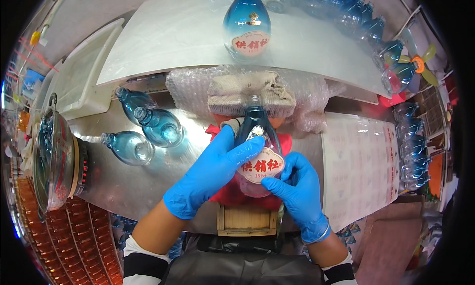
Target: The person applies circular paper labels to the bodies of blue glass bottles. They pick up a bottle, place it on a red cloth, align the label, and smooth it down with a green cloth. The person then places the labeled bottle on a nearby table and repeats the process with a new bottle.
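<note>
Blue nitrile gloves are worn on both hands, and a blue glass bottle (257, 136) is held between them over the middle of the steel worktable (123, 181). The bottle lies with its neck pointing away from the person, above a red cloth (237, 196) that is spread on a small wooden block (246, 220). The left hand (213, 173) is laid across the bottle's left flank, its fingers stretched out flat and its fingertips pressed on the glass just above the oval cream label (261, 166). The right hand (294, 188) is curled around the bottle's lower right side, with the thumb set against the edge of the label. Neither hand is closed into a fist; the bottle is steadied rather than clenched.

Just beyond the bottle's neck a folded beige towel (250, 94) is seen resting on a pad of bubble wrap (188, 89). To the left, three unlabelled blue bottles (143, 129) are laid on their sides on the table, close together. A labelled blue bottle (247, 25) is stood upright on the white conveyor surface (163, 42) farther back, and a row of further bottles (366, 23) is lined along its right edge. A sheet of labels (361, 166) is spread to the right of the hands. A round metal-rimmed device (54, 161) is placed at the far left.
</note>
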